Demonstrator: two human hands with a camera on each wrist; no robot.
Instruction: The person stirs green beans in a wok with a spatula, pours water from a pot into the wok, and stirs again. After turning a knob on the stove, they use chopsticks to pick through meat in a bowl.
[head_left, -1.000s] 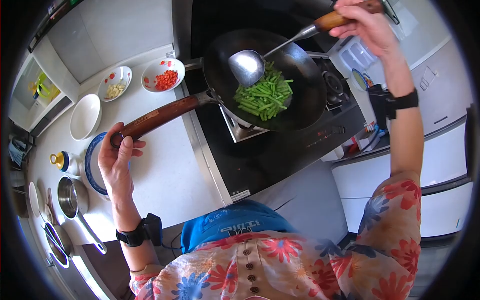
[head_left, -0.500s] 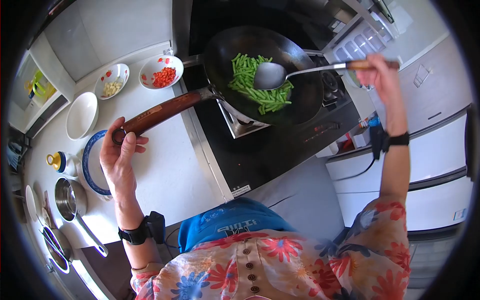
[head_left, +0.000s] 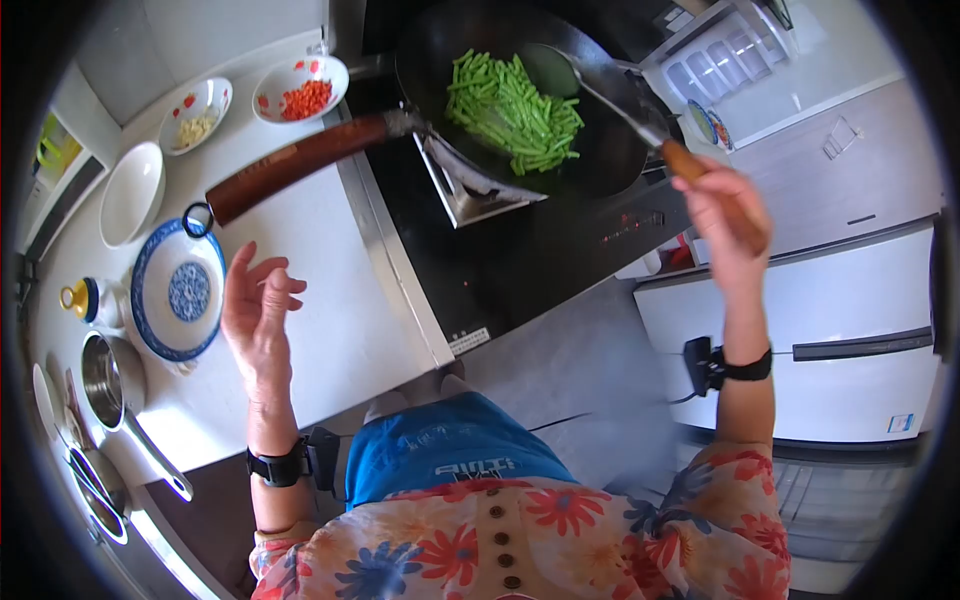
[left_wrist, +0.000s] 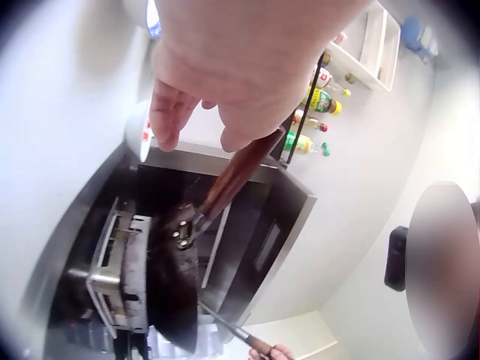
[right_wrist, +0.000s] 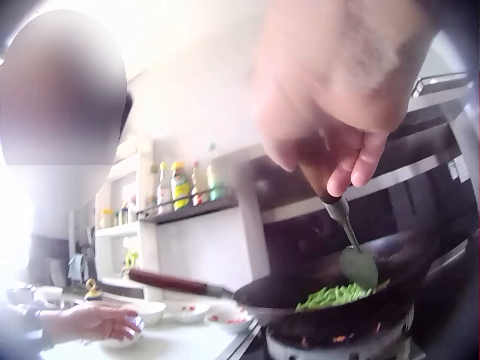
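Observation:
A dark wok (head_left: pixel 610 150) sits on the stove with chopped green beans (head_left: pixel 515 115) spread in it. The right hand (head_left: pixel 728 215) grips the wooden handle of a metal spatula (head_left: pixel 625 115); its blade rests inside the wok at the far side of the beans. The left hand (head_left: pixel 262 325) is off the wok's wooden handle (head_left: pixel 300 172), just below its ringed end, fingers loosely bent and holding nothing. In the right wrist view the spatula blade (right_wrist: pixel 358 268) touches the beans (right_wrist: pixel 334 296), and the left hand (right_wrist: pixel 90 322) hangs apart from the handle.
On the counter are a bowl of chopped red pepper (head_left: pixel 300 92), a bowl of garlic (head_left: pixel 196 118), a white bowl (head_left: pixel 132 195), a blue-rimmed plate (head_left: pixel 180 290), a yellow-capped bottle (head_left: pixel 92 300) and a small saucepan (head_left: pixel 112 380). A fridge (head_left: pixel 800 300) stands at the right.
The left hand has let go of the wok handle and moved down from it. The right hand has lowered, with the spatula blade shifted from over the beans to their far side.

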